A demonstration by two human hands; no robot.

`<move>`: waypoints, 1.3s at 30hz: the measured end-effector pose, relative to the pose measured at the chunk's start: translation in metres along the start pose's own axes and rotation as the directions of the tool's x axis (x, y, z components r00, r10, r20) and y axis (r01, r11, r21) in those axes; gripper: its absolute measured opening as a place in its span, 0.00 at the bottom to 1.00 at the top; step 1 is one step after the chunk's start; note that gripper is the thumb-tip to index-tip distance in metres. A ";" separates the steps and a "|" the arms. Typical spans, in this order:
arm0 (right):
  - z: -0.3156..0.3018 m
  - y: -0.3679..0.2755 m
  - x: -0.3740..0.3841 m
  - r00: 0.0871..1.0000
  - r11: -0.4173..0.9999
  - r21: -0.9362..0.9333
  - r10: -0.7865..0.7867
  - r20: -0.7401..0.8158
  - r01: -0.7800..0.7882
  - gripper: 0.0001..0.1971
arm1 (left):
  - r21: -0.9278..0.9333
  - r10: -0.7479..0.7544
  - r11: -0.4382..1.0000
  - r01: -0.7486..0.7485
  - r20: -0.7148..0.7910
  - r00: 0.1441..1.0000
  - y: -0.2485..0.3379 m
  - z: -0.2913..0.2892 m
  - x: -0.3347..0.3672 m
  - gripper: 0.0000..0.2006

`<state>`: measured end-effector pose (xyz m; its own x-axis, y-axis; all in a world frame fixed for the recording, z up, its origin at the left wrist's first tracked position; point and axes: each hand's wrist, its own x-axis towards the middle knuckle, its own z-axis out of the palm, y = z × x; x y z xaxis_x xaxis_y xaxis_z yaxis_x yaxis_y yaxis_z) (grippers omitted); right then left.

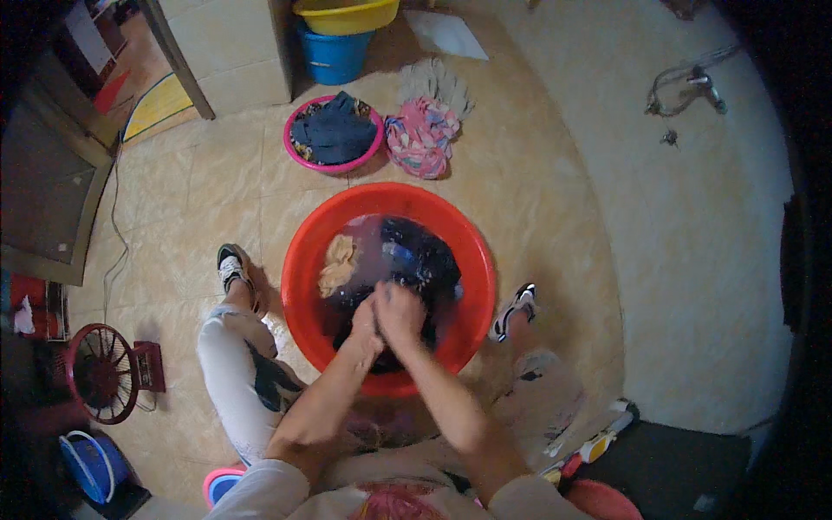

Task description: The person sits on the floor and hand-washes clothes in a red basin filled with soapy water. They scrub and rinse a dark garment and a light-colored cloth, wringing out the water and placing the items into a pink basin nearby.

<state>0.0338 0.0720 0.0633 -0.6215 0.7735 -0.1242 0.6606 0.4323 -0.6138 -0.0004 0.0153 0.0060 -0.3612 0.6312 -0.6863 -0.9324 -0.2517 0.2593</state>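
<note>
Between my feet stands a big red basin (300, 286) with murky, sudsy water. Dark wet clothing (431, 260) fills much of it, and a crumpled beige cloth (337, 266) lies at its left side. My left hand (366, 321) and my right hand (401, 314) press together over the near middle of the basin. Both are closed on the dark clothing, their fingers partly hidden by each other and by the cloth.
Beyond it sit a pink basin (289, 144) of dark clothes, a pink patterned cloth heap (422, 139) and a grey mop head (433, 85). Blue bucket (334, 59) and yellow basin (348, 19) stack behind. A fan (102, 373) stands left; a wall tap (706, 87) is right.
</note>
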 end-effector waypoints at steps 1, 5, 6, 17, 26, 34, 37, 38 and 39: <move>0.009 0.007 -0.021 0.985 0.981 -0.101 -0.170 -0.020 0.167 0.15 | 0.167 0.182 0.966 -0.198 0.111 0.977 0.005 -0.002 -0.004 0.12; 0.009 0.001 -0.015 0.985 0.979 -0.112 -0.163 0.050 0.168 0.14 | 0.200 0.177 0.961 -0.190 0.079 0.981 0.008 -0.006 0.001 0.12; 0.009 0.011 0.012 0.999 0.997 -0.059 -0.039 0.006 0.039 0.17 | 0.080 -0.012 0.997 0.016 -0.048 0.999 -0.004 -0.007 0.007 0.13; -0.018 0.024 0.029 0.988 0.981 -0.143 0.143 0.065 -0.133 0.20 | 0.172 -0.133 0.967 0.188 -0.288 0.948 -0.008 0.034 -0.026 0.15; -0.028 0.048 0.021 0.966 0.957 -0.206 0.230 0.117 -0.203 0.20 | 0.094 -0.293 0.949 0.300 -0.084 0.953 0.008 0.034 -0.041 0.19; -0.072 -0.001 0.005 0.794 0.427 0.761 -0.146 0.591 -0.488 0.24 | -0.195 -0.074 0.978 0.073 0.005 0.997 0.042 -0.031 -0.019 0.25; -0.053 -0.013 0.007 0.841 0.138 0.841 -0.074 0.536 -0.523 0.22 | -0.177 -0.101 0.982 0.061 -0.227 0.969 0.029 -0.049 -0.014 0.29; -0.049 -0.018 0.009 0.834 0.028 0.837 -0.074 0.548 -0.547 0.22 | -0.172 -0.109 0.983 0.069 -0.234 0.966 0.023 -0.059 -0.011 0.30; -0.044 -0.018 0.009 0.833 0.002 0.834 -0.026 0.552 -0.552 0.22 | -0.168 -0.124 0.982 0.085 -0.243 0.962 0.016 -0.063 -0.014 0.32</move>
<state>0.0346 0.0910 0.1076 -0.7679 0.3773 -0.5176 -0.0064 -0.8126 -0.5828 -0.0098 -0.0435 -0.0226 -0.2292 0.4599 -0.8579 -0.9448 -0.3171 0.0824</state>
